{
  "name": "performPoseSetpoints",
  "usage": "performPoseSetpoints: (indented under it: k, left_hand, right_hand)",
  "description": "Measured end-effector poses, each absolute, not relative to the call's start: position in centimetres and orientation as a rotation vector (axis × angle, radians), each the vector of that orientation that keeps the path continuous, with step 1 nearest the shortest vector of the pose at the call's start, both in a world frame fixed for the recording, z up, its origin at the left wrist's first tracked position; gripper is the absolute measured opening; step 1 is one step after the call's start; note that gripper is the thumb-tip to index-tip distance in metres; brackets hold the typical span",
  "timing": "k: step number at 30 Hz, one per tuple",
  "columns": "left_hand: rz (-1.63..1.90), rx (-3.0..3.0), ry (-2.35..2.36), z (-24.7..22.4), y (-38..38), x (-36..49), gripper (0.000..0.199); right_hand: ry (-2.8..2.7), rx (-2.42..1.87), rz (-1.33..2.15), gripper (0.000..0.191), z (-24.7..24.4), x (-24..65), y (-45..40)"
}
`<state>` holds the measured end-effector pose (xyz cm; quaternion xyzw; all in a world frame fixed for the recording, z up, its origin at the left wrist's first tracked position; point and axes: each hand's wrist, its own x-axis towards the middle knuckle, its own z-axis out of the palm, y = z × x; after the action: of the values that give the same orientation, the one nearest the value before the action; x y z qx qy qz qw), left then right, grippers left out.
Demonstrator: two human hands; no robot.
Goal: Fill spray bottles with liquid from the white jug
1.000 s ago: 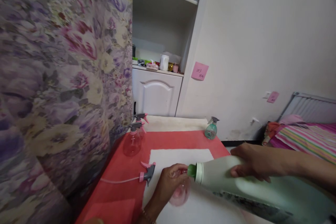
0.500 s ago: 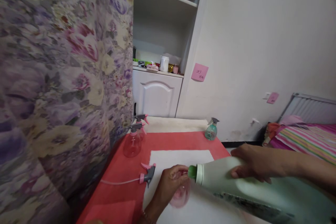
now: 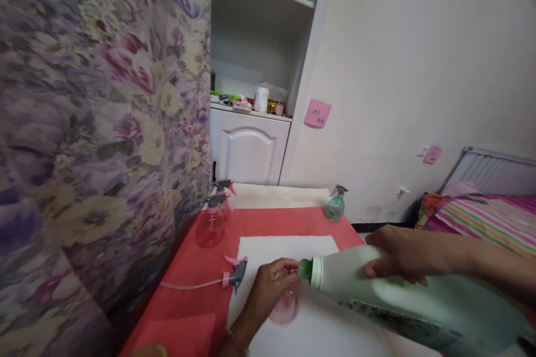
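My left hand point(image 3: 274, 284) is closed around the neck of a clear pink spray bottle point(image 3: 287, 308), which has its top off and stands on a white sheet point(image 3: 330, 323). My right hand point(image 3: 397, 256) grips a large pale green jug point(image 3: 377, 290) tipped almost level. The jug's green spout point(image 3: 305, 269) is right at the small bottle's mouth; whether liquid is flowing I cannot make out. Left of my left hand lies a grey and pink spray head point(image 3: 235, 276) with its thin tube stretching left over the red table cover point(image 3: 184, 312).
Two pink spray bottles with grey heads point(image 3: 211, 226) stand at the table's left edge. A green spray bottle point(image 3: 335, 204) stands at the far right corner. A floral curtain point(image 3: 109, 122) hangs on the left; behind is a white cabinet point(image 3: 251, 148). A bed point(image 3: 481, 215) is at the right.
The whole view has shifted slightly. Both hands keep their hold, and the jug's spout stays at the bottle's mouth.
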<state>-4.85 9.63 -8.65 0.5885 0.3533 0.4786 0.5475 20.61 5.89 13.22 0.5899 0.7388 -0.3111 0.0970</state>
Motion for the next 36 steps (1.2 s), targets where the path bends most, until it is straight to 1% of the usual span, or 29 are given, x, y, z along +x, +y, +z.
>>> performPoseSetpoints:
  k: [5, 13, 19, 25, 31, 36]
  left_hand:
    - [1.134, 1.412, 0.833, -8.63, 9.69, -4.86, 0.024]
    - [1.122, 1.42, 0.855, -8.62, 9.54, -4.94, 0.025]
    - [1.141, 1.412, 0.85, -8.76, 9.62, -4.92, 0.022]
    - [1.143, 1.414, 0.849, -8.63, 9.58, -4.84, 0.022]
    - [1.138, 1.424, 0.847, -8.75, 9.68, -4.87, 0.021]
    - [1.134, 1.4, 0.831, -8.55, 9.55, -4.86, 0.02]
  right_hand:
    - [2.211, 1.698, -0.932, 0.047, 13.24, 20.67, 6.01]
    - [2.19, 1.713, -0.914, 0.051, 13.31, 20.57, 6.01]
    - [2.201, 1.706, -0.923, 0.048, 13.22, 20.65, 6.0]
    - [2.214, 1.698, -0.938, 0.05, 13.04, 20.95, 6.07]
    - [2.228, 1.693, -0.949, 0.044, 13.13, 20.88, 5.87]
    - [2.228, 1.684, -0.958, 0.047, 13.09, 20.8, 5.83]
